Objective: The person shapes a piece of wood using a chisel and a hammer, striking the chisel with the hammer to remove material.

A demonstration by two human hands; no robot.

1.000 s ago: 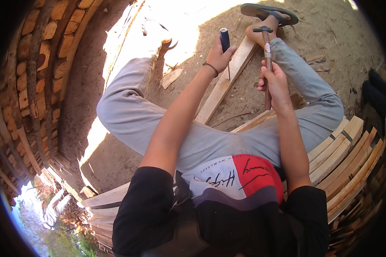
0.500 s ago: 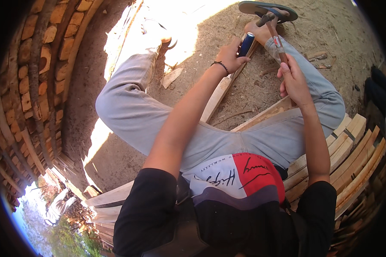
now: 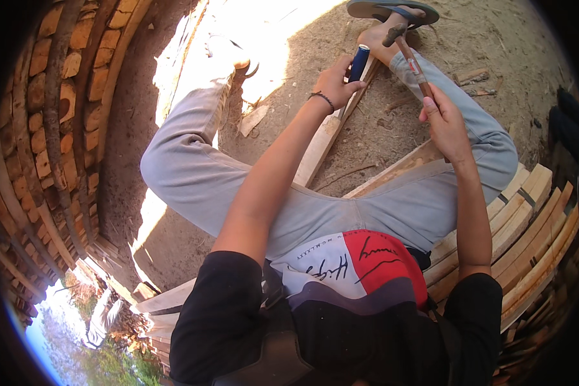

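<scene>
Over the last second the right hand (image 3: 445, 125) lifts the hammer (image 3: 408, 55), its head rising from beside the chisel to near the sandalled foot (image 3: 392, 19). The left hand (image 3: 333, 82) shifts the blue-handled chisel (image 3: 358, 63) slightly up the plank (image 3: 321, 138).

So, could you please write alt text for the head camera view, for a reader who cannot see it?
A seated person's left hand grips a blue-handled tool upright on a wooden plank, while the right hand raises a hammer. Sandy ground, stacked planks and a brick wall surround them.
</scene>
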